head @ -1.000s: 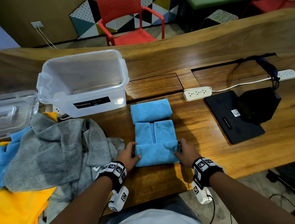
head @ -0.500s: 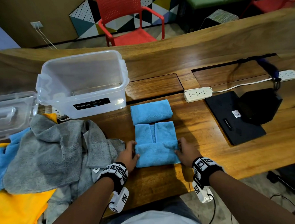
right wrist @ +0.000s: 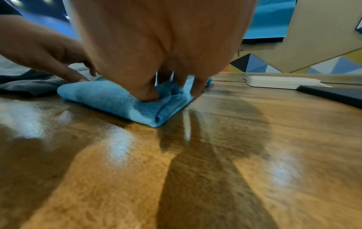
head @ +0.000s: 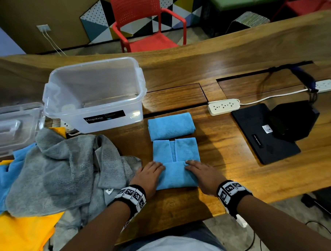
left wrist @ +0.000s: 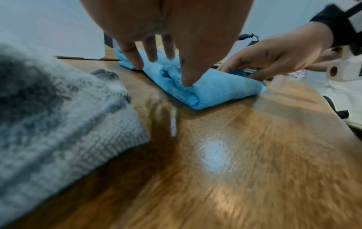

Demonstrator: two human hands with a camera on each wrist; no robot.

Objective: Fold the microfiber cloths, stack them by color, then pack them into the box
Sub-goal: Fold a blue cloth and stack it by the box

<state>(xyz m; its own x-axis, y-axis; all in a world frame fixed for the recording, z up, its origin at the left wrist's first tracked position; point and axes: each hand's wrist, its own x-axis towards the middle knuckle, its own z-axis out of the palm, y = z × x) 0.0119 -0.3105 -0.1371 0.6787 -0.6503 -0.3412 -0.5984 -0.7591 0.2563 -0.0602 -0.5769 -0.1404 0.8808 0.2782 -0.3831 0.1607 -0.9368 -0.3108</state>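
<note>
At the far left a clear plastic lid (head: pixel 11 130) lies on the wooden table (head: pixel 229 172), its far side up against the clear box (head: pixel 95 94); the box stands open and nothing shows inside it. In front of both sprawls a loose heap: a grey cloth (head: pixel 64 167) on top, a yellow cloth (head: pixel 20 240) and the edge of a blue cloth (head: pixel 2 176) beneath it.

Right of the heap, near the table's front edge, lies the half-folded blue cloth (head: pixel 174 159), its near part doubled over toward the far part. Just behind it sits a folded blue cloth (head: pixel 171 126), finished and lying apart from the box.

The left hand (head: pixel 149 176) lies flat on the left end of the doubled part, fingers straight and spread; in the left wrist view the fingertips (left wrist: pixel 152 57) reach onto the cloth and the thumb presses into its layered edge. The right hand (head: pixel 202 174) lies flat on the right end, fingers straight, thumb dug into the fold in the right wrist view.

Half a second ago both hands were pinching the cloth's side edges with curled fingers; now they rest on top of it, pressing down. Farther right stand a white power strip (head: pixel 223 106) and a black pad (head: pixel 263 134).
</note>
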